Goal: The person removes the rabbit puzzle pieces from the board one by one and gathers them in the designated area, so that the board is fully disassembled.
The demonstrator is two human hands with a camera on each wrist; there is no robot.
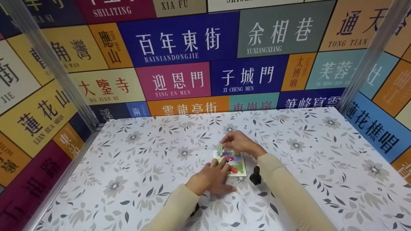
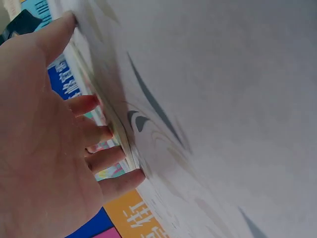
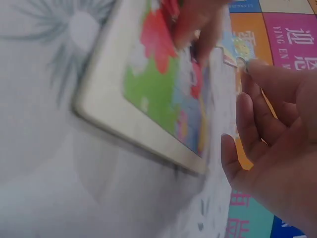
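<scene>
A small jigsaw puzzle in a pale frame lies on the table; its picture has a red-headed cartoon figure and green ground. My left hand rests over its left side, fingers spread on the picture and thumb out toward me. In the left wrist view, the fingertips of my left hand reach over the edge of the frame. At the far edge, my right hand pinches a puzzle piece between thumb and index finger. That piece is yellow and blue, and it is raised above the puzzle.
A white tablecloth with grey flowers and leaves covers the table. Behind it stands a wall of coloured panels with Chinese lettering. Clear upright posts rise at the table's back corners. A black device sits by the right wrist.
</scene>
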